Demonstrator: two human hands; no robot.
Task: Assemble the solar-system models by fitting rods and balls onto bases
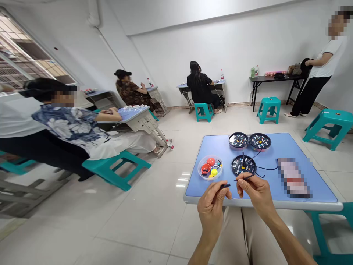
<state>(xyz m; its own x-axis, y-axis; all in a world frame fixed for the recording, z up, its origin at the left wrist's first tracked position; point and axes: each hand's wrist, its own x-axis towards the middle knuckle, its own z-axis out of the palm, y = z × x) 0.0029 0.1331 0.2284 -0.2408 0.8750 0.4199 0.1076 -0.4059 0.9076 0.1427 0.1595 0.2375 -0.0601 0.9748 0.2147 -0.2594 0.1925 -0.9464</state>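
Note:
Near the front edge of the blue table [264, 191], my left hand [213, 200] pinches a short black tube [225, 186]. Just to its right, my right hand [255, 189] holds a thin black cord [249, 177], whose tip points at the tube with a small gap between them. Behind my hands lies a round black disc [237, 162] with small coloured pieces and a yellow centre. Black cords rise and spread from it. Two similar discs [238, 140] [260, 141] sit side by side at the back of the table.
A clear round tray [200, 173] with red and yellow balls is at the left; a pixelated flat object [294, 178] lies at the right. Green stools [117, 167] [268, 108] stand around. Several people sit at desks on the left and ahead; one person [320, 66] stands at the right.

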